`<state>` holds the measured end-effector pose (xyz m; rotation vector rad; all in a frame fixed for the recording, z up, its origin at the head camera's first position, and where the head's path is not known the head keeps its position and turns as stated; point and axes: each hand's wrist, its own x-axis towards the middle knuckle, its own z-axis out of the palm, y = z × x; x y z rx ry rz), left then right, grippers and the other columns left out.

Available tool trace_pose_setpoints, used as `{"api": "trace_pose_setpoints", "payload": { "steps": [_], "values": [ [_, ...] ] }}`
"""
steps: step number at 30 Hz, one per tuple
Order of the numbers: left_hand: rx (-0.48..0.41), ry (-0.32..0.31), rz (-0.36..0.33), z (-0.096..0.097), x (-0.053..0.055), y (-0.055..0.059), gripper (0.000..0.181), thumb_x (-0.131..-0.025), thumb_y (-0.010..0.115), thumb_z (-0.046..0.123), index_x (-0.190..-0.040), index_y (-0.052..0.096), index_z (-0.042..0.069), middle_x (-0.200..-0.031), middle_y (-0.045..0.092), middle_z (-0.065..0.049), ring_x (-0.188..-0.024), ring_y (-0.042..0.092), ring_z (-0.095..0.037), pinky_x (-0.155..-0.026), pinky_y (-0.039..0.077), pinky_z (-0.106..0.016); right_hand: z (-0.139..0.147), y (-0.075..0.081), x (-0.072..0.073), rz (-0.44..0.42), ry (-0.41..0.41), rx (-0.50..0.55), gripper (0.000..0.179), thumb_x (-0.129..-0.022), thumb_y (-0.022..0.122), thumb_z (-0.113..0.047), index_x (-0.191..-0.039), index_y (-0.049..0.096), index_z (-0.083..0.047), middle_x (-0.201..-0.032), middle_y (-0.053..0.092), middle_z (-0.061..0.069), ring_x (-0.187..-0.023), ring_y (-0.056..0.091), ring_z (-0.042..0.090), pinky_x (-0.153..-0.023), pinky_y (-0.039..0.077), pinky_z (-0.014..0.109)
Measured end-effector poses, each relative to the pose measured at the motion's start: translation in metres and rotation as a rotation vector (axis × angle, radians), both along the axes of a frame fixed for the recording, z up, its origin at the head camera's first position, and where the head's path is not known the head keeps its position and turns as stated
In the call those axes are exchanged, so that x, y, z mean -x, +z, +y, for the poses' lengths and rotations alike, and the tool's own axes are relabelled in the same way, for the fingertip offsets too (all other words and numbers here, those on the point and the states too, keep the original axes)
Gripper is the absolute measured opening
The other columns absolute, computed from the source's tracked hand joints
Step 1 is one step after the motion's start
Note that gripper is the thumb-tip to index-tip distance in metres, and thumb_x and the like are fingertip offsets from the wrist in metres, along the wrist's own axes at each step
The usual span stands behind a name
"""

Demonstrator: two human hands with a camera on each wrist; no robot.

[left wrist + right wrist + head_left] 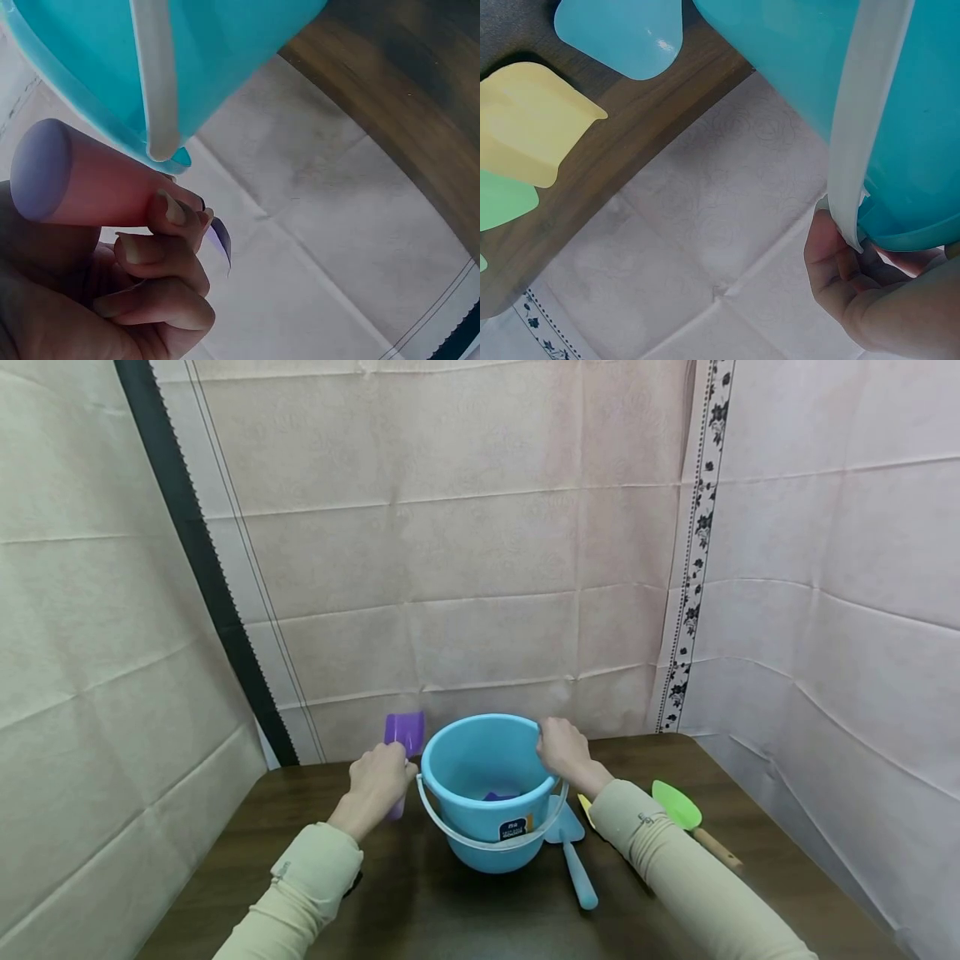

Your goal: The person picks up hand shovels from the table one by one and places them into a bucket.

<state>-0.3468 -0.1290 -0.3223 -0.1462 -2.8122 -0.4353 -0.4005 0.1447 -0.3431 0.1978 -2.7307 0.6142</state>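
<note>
My left hand grips the handle of a purple toy shovel, its blade pointing up and away beside the bucket. In the left wrist view the rounded handle end sticks out of the curled fingers. The light-blue bucket is tilted a little, its mouth facing me. A white bail handle hangs across its front. Fingers of my right hand grip the bucket's right rim, close by the end of the bail. Inside the bucket lies something small and purple, mostly hidden by the front wall.
Right of the bucket, a blue shovel lies on the dark wooden table. A yellow tool is partly behind my right arm. Farther right is a green shovel with a wooden handle. Light cloth hangs around the table.
</note>
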Motion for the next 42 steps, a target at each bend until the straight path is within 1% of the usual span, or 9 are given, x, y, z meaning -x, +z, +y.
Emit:
{"api": "trace_pose_setpoints", "payload": {
  "steps": [9, 14, 20, 23, 26, 28, 31, 37, 42],
  "values": [
    [0.028, -0.026, -0.015, 0.011, -0.003, 0.011, 0.031, -0.090, 0.056, 0.016, -0.060, 0.052, 0.011, -0.056, 0.049, -0.003, -0.051, 0.049, -0.018, -0.047, 0.035, -0.029, 0.000, -0.001, 0.000, 0.012, -0.002, -0.005, 0.022, -0.096, 0.043, -0.005, -0.078, 0.055, -0.006, -0.065, 0.047, 0.006, -0.058, 0.050, 0.019, -0.051, 0.040, 0.031],
    [0.065, -0.043, -0.026, 0.021, -0.003, 0.017, 0.033, -0.087, 0.057, 0.014, -0.055, 0.048, 0.012, -0.053, 0.046, -0.001, -0.050, 0.048, -0.018, -0.047, 0.034, -0.029, 0.000, -0.001, 0.000, 0.018, -0.003, -0.008, 0.021, -0.096, 0.043, -0.005, -0.081, 0.057, -0.005, -0.066, 0.049, 0.007, -0.058, 0.051, 0.019, -0.052, 0.041, 0.031],
    [0.132, -0.089, -0.050, 0.035, -0.003, 0.023, 0.035, -0.086, 0.059, 0.015, -0.054, 0.045, 0.014, -0.051, 0.043, 0.000, -0.048, 0.045, -0.015, -0.045, 0.034, -0.028, 0.001, 0.000, 0.000, 0.018, 0.003, -0.011, 0.020, -0.096, 0.044, -0.004, -0.082, 0.058, -0.005, -0.066, 0.051, 0.007, -0.058, 0.051, 0.019, -0.052, 0.041, 0.030],
    [0.148, -0.118, -0.067, 0.042, -0.002, 0.025, 0.034, -0.087, 0.061, 0.017, -0.056, 0.048, 0.013, -0.053, 0.045, 0.000, -0.048, 0.046, -0.015, -0.044, 0.036, -0.028, 0.000, 0.001, -0.001, 0.006, -0.006, -0.016, 0.019, -0.096, 0.045, -0.005, -0.083, 0.058, -0.005, -0.067, 0.051, 0.007, -0.059, 0.051, 0.019, -0.052, 0.041, 0.030],
    [0.151, -0.142, -0.090, 0.048, -0.001, 0.027, 0.029, -0.089, 0.064, 0.020, -0.063, 0.055, 0.010, -0.058, 0.050, -0.002, -0.051, 0.048, -0.016, -0.046, 0.040, -0.028, -0.001, 0.001, -0.001, -0.008, -0.013, -0.017, 0.019, -0.096, 0.045, -0.005, -0.083, 0.058, -0.005, -0.068, 0.052, 0.007, -0.059, 0.052, 0.019, -0.052, 0.041, 0.031],
    [0.150, -0.154, -0.101, 0.052, 0.001, 0.026, 0.023, -0.088, 0.067, 0.022, -0.070, 0.061, 0.008, -0.063, 0.054, -0.004, -0.054, 0.051, -0.017, -0.048, 0.044, -0.030, -0.001, 0.001, -0.002, -0.013, -0.016, -0.016, 0.018, -0.096, 0.045, -0.004, -0.083, 0.058, -0.004, -0.069, 0.052, 0.008, -0.060, 0.052, 0.019, -0.052, 0.042, 0.031],
    [0.153, -0.160, -0.121, 0.058, 0.005, 0.026, 0.020, -0.087, 0.070, 0.025, -0.079, 0.064, 0.008, -0.070, 0.057, -0.006, -0.059, 0.053, -0.019, -0.052, 0.047, -0.033, -0.001, 0.000, -0.002, -0.015, -0.018, -0.020, 0.018, -0.095, 0.045, -0.004, -0.083, 0.058, -0.004, -0.069, 0.052, 0.008, -0.060, 0.052, 0.020, -0.053, 0.042, 0.031],
    [0.175, -0.166, -0.160, 0.067, 0.012, 0.027, 0.023, -0.085, 0.071, 0.028, -0.075, 0.061, 0.010, -0.071, 0.056, -0.004, -0.063, 0.054, -0.019, -0.055, 0.043, -0.033, 0.000, -0.001, -0.001, -0.001, -0.021, -0.025, 0.016, -0.095, 0.046, -0.005, -0.083, 0.057, -0.005, -0.069, 0.053, 0.008, -0.060, 0.053, 0.020, -0.053, 0.043, 0.032],
    [0.164, -0.190, -0.222, 0.075, 0.014, 0.030, 0.024, -0.086, 0.071, 0.026, -0.072, 0.058, 0.011, -0.069, 0.055, -0.003, -0.060, 0.052, -0.017, -0.052, 0.041, -0.029, 0.002, -0.002, 0.000, -0.001, -0.017, -0.016, 0.014, -0.095, 0.048, -0.005, -0.087, 0.059, -0.004, -0.071, 0.055, 0.009, -0.061, 0.054, 0.020, -0.055, 0.047, 0.034]
  ]
}}
